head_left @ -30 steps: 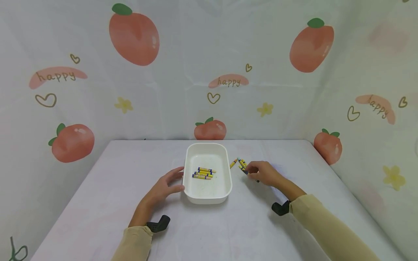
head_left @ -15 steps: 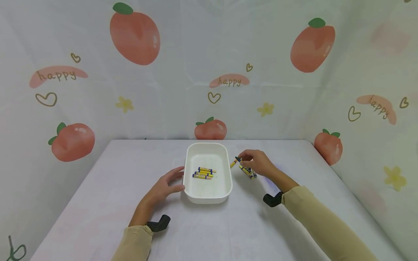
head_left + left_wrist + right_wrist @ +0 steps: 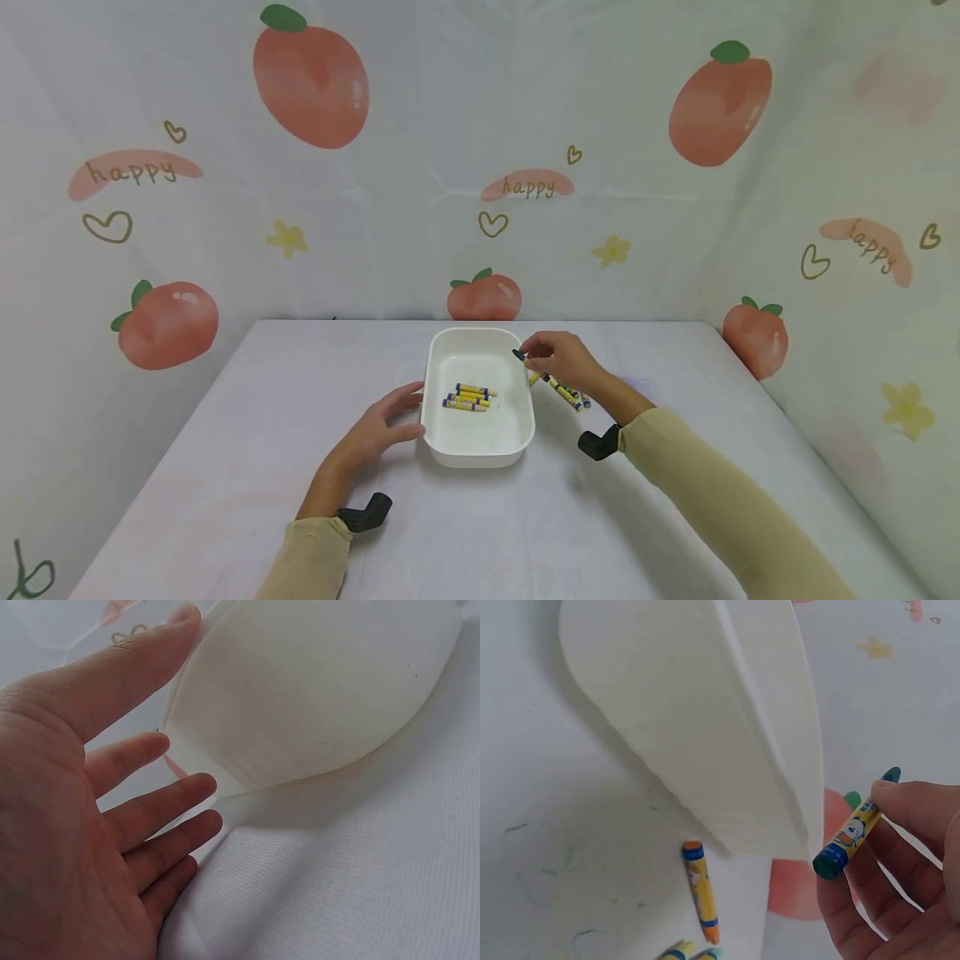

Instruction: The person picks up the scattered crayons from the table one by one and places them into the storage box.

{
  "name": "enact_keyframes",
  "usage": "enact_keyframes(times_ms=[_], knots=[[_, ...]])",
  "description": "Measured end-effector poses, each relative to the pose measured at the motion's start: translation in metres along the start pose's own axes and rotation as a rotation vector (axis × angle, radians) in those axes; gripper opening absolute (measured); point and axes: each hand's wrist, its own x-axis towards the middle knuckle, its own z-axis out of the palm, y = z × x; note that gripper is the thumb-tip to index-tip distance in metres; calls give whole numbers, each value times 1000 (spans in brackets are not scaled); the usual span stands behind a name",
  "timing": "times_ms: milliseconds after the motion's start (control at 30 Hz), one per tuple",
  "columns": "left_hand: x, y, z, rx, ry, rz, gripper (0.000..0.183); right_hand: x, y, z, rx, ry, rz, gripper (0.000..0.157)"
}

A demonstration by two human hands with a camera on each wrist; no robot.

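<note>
My right hand pinches a dark green crayon between thumb and fingers, up at the right rim of the white plastic tub. Several yellow-wrapped crayons lie side by side on the tub's floor. My left hand rests against the tub's left side, thumb and fingers spread and relaxed; in the left wrist view its fingertips are right at the tub's wall. On the table beside the tub's right side lies an orange crayon.
A small pile of crayons lies on the white-covered table, under the right forearm. Behind rises a white cloth backdrop printed with peaches. A black wrist camera sits on the right wrist, another black wrist camera on the left.
My right hand has picked the dark green crayon out of the pile and moved left with it to the tub's right rim. The left hand has stayed put.
</note>
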Motion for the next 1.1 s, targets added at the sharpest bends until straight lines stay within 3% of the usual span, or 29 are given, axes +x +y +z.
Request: enact_keyframes(times_ms=[200, 433, 700, 1000, 1100], knots=[[-1, 1, 0, 4, 9, -23, 75, 15, -10, 7, 9, -48, 21, 16], [-1, 1, 0, 5, -2, -1, 75, 30, -24, 16, -73, -152, -20, 16], [-1, 1, 1, 10, 9, 16, 74, 47, -32, 28, -110, -222, 0, 15], [-10, 26, -1, 1, -14, 15, 71, 65, -32, 44, -147, -267, -16, 15], [-5, 17, 0, -4, -10, 13, 72, 68, -31, 50, -160, -277, 7, 15]])
